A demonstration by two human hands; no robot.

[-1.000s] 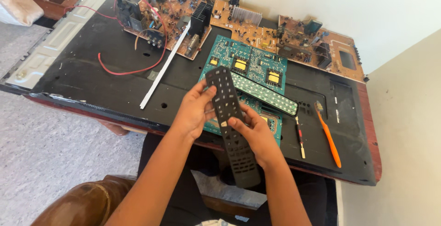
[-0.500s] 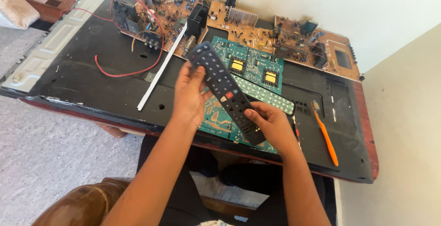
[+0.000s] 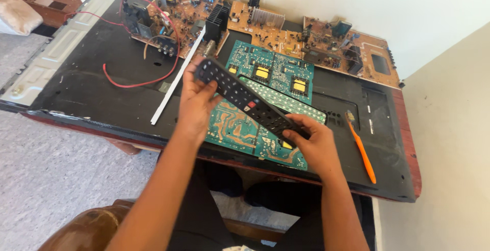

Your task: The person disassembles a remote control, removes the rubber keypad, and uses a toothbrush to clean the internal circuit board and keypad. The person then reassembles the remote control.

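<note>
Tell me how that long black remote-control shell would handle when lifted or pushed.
The black remote shell looks like a thin plastic cover full of button holes, so it is probably light and may flex slightly. The left hand and right hand hold it at opposite ends, which suggests it stays fairly stiff along its length. Being flat, it should slide rather than roll.

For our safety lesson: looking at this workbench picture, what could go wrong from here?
1. The black remote cover is held only at its two ends by the left hand and right hand; it might flex or slip onto the green circuit boards below.
2. The orange toothbrush lies near the right elbow's path and could get knocked off.
</note>
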